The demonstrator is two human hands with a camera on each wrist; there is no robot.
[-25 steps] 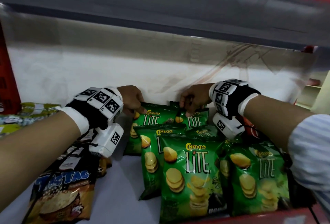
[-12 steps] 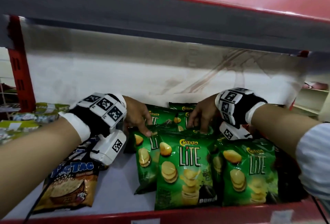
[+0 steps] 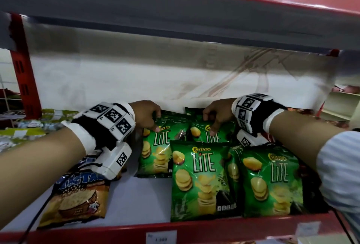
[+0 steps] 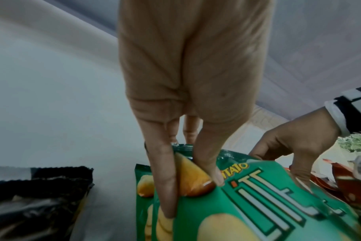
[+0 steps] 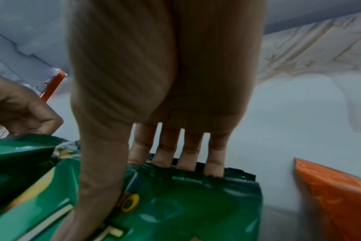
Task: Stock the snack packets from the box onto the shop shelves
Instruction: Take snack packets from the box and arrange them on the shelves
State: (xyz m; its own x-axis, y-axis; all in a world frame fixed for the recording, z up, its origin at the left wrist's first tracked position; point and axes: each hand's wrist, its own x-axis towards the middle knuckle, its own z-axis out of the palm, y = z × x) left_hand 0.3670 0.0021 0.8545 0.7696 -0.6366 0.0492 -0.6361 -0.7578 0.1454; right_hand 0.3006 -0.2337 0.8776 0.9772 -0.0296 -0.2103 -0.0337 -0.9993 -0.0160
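A shop: a red shelf holds rows of chip bags, with a price tag on its front edge.

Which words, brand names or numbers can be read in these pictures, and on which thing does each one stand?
"CHITATO LiTE": front green chip packet, and the green packets beside and behind it.
"TicTac", partly hidden: blue and orange packet on the left.
Price tag on the red shelf edge: digits too blurred to read.
Small print on the green packets: too small to read.
Wrist markers: patterns, no text.
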